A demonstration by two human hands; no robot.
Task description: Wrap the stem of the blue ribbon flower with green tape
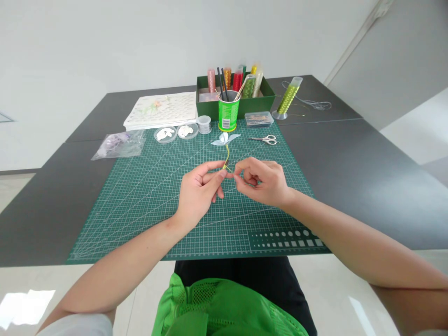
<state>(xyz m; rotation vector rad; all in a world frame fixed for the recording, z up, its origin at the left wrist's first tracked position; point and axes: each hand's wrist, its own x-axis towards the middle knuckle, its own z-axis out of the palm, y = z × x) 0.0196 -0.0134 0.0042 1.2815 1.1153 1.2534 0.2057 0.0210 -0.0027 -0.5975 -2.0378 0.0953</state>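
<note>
Above the cutting mat, my left hand (200, 186) pinches the lower stem of a handmade flower between thumb and fingers. The flower's green stem (227, 153) curves upward to a white bud (224, 137) with pale, translucent petals or leaves spread on both sides. Close by on the right, my right hand (261, 181) is closed, thumb and forefinger pressed together on a thin green thread (229, 170) that runs from the stem. The fingertips of both hands nearly meet.
A green cutting mat (147, 200) covers the table's middle. Behind it stand a green can (229, 116), a box (206, 112) of thread spools, and a green spool (290, 97). White scissors (269, 139), dishes of white pieces (165, 135), a foam block (135, 119) and a plastic bag (121, 144) lie around.
</note>
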